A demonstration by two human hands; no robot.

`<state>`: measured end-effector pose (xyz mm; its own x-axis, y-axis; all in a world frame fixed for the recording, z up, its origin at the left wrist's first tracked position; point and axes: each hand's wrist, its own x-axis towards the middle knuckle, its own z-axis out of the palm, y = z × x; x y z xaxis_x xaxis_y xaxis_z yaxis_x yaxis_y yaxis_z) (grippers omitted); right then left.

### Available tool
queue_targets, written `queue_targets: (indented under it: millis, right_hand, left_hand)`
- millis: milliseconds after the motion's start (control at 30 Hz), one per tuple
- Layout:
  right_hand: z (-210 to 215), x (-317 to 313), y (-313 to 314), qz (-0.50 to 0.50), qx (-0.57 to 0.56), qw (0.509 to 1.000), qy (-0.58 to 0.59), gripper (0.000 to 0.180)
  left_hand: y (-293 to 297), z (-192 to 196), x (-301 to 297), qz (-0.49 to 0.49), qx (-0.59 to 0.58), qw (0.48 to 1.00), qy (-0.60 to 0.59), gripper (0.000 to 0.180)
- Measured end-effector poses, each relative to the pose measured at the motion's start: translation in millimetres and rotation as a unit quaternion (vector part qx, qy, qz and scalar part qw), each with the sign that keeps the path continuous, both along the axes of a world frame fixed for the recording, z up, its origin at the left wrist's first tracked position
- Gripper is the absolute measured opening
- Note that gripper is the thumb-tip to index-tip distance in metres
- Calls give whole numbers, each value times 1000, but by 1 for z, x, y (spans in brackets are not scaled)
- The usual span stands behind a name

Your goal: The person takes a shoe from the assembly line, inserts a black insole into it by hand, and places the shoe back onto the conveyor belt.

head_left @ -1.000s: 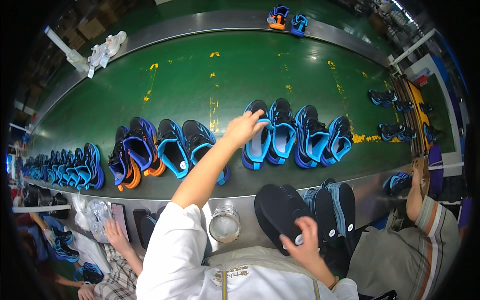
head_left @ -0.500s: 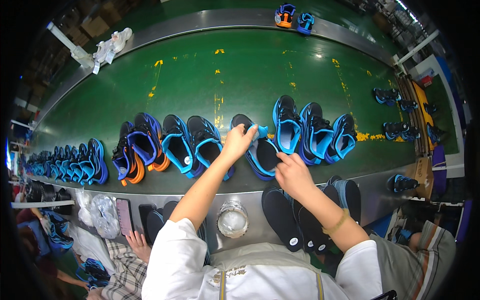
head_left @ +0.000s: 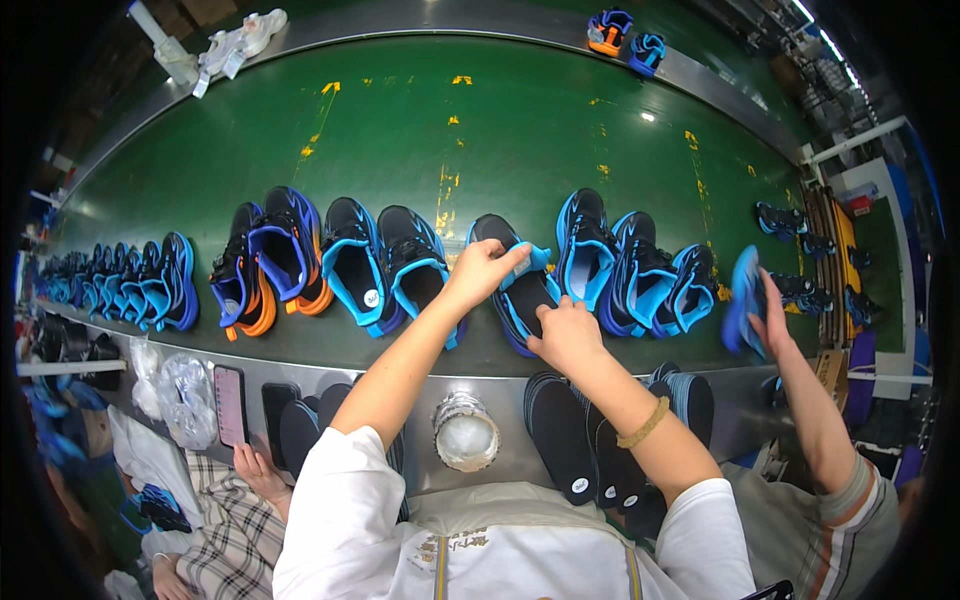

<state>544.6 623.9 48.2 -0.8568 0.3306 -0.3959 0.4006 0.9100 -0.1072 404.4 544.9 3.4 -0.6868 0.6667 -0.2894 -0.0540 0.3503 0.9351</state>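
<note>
A black and blue sneaker (head_left: 490,228) lies on the green belt in front of me, toe pointing away. My left hand (head_left: 478,272) pinches its pale blue tongue (head_left: 533,257) and holds it up. A black insole (head_left: 522,298) shows inside the opening. My right hand (head_left: 570,338) is curled at the heel end, fingers closed on the collar's right edge; its fingertips are partly hidden. Just right of it stands another blue-lined sneaker (head_left: 585,235). On the left, a sneaker (head_left: 415,250) of the same kind faces the same way.
Black insoles (head_left: 558,430) are stacked on the metal ledge beside a tape-wrapped cup (head_left: 466,432). Orange-soled sneakers (head_left: 288,245) and a long row of blue ones stand leftward. Phones (head_left: 230,405) lie near a co-worker's hand (head_left: 262,472). At right, another person's hand (head_left: 770,315) holds a blue shoe.
My right hand has shifted slightly along the sneaker's collar; my left still holds the tongue. A co-worker's arm with a blue shoe has come in at the right.
</note>
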Motion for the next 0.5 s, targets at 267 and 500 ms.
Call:
queue_targets:
  millis: [267,500]
  right_hand:
    - [-27,-10,20,156,-71,984,39,15]
    - [-62,-17,21,152,-43,984,87,12]
  left_hand:
    - [-5,-1,5,-52,-55,985,152,51]
    - [-2,-11,6,-48,-38,983,176,50]
